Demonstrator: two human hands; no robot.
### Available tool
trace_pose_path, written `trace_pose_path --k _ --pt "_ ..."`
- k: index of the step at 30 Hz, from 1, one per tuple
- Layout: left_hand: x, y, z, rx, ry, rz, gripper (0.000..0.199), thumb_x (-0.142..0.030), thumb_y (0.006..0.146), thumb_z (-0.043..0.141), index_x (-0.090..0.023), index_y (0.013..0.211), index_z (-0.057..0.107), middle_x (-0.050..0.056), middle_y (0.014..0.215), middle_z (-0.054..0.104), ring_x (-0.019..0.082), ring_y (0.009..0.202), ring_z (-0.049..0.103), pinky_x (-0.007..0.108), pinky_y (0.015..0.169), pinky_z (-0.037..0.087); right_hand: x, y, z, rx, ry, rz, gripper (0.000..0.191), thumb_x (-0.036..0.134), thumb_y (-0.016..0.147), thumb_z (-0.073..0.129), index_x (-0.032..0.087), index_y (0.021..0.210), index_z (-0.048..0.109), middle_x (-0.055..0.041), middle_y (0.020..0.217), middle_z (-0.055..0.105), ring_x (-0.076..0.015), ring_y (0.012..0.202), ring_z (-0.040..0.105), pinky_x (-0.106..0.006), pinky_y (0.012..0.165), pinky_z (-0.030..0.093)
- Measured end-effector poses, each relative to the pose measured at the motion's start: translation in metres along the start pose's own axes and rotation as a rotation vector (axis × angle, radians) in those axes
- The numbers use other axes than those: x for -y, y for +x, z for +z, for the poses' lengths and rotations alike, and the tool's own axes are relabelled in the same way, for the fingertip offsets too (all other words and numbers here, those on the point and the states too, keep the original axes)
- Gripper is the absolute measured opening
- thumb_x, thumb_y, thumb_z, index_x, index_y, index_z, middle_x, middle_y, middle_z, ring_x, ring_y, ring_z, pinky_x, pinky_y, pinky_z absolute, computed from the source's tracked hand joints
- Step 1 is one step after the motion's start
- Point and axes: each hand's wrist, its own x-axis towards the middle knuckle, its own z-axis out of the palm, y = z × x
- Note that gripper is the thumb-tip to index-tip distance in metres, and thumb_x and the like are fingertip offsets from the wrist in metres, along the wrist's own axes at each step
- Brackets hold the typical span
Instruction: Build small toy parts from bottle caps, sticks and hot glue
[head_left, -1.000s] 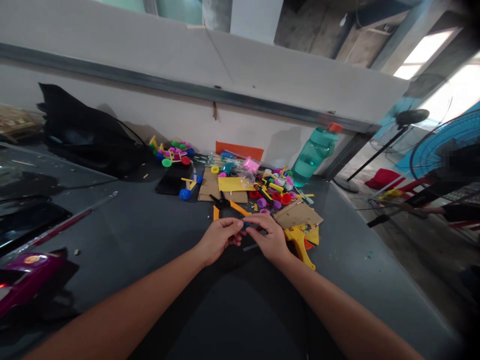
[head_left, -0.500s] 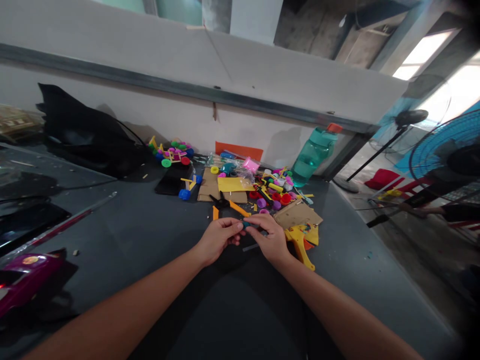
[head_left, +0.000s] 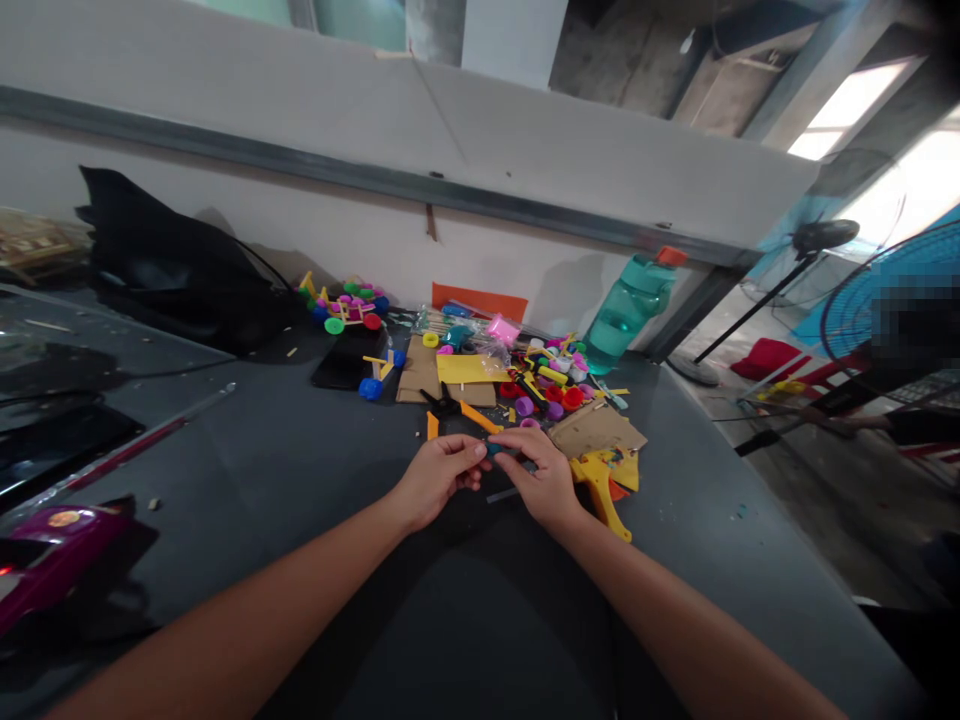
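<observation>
My left hand (head_left: 439,478) and my right hand (head_left: 544,478) meet above the dark tabletop (head_left: 315,470), their fingertips pinching a small teal piece (head_left: 493,450) between them. Most of that piece is hidden by my fingers. Just ahead of my left hand lie black-and-orange pliers (head_left: 450,405). A thin grey strip (head_left: 502,496) lies under my right hand. Beyond my right hand sit a torn cardboard piece (head_left: 596,430) and a yellow handled tool (head_left: 598,485).
A heap of coloured caps, sticks and yellow card (head_left: 472,368) lies ahead, with a small wheeled toy (head_left: 343,308) and a teal bottle (head_left: 628,310) behind. A black bag (head_left: 172,265) and purple toy car (head_left: 60,555) are left. A person (head_left: 892,400) and a fan (head_left: 885,300) are right.
</observation>
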Motion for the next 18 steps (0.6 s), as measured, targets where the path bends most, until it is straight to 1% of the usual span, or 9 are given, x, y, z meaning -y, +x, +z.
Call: trace_pose_path --k 3,8,11,13,18 --pt "0.0 0.0001 0.0001 -0.002 -0.007 0.004 0.021 -0.031 0.068 0.071 -0.012 0.074 0.063 0.002 0.065 0.063 0.006 0.05 0.05 0.02 0.05 0.04 0.0018 0.0006 -0.0008 -0.016 0.007 0.019 0.017 0.022 0.08 0.057 0.026 0.094 0.066 -0.0043 0.093 0.066 -0.019 0.09 0.059 -0.035 0.076 0.049" --pt "-0.0003 -0.0004 0.0003 0.003 -0.007 -0.005 0.022 -0.032 0.067 0.071 -0.012 0.072 0.063 0.002 0.064 0.062 0.006 0.05 0.05 0.021 0.05 0.04 0.0032 -0.0002 -0.0003 -0.001 0.04 0.047 0.018 0.022 0.079 0.057 0.026 0.094 0.066 -0.005 0.093 0.064 -0.0189 0.089 0.059 -0.03 0.065 0.051" --pt "-0.0002 -0.0006 0.0001 0.007 -0.008 -0.001 0.022 -0.032 0.067 0.072 -0.012 0.071 0.063 0.001 0.063 0.061 0.006 0.05 0.05 0.021 0.051 0.041 0.0017 -0.0014 0.0012 0.031 0.069 0.054 0.024 0.022 0.078 0.057 0.026 0.101 0.063 -0.0056 0.099 0.062 -0.019 0.091 0.058 -0.029 0.063 0.052" --pt "0.0 -0.0004 -0.0002 0.011 -0.007 0.0 0.021 -0.031 0.067 0.071 -0.012 0.07 0.063 0.001 0.063 0.061 0.006 0.051 0.05 0.02 0.051 0.041 0.0006 -0.0017 0.0018 0.03 0.081 0.057 0.026 0.021 0.078 0.057 0.027 0.103 0.062 -0.0056 0.101 0.062 -0.019 0.092 0.058 -0.029 0.063 0.052" --pt "0.0 -0.0005 -0.0002 -0.006 -0.023 -0.006 0.021 -0.03 0.067 0.072 -0.012 0.073 0.062 0.001 0.064 0.062 0.006 0.05 0.05 0.02 0.05 0.041 0.0015 0.0 0.0001 -0.055 0.05 0.072 0.014 0.023 0.078 0.059 0.025 0.091 0.066 -0.0044 0.09 0.065 -0.0185 0.087 0.059 -0.03 0.066 0.051"
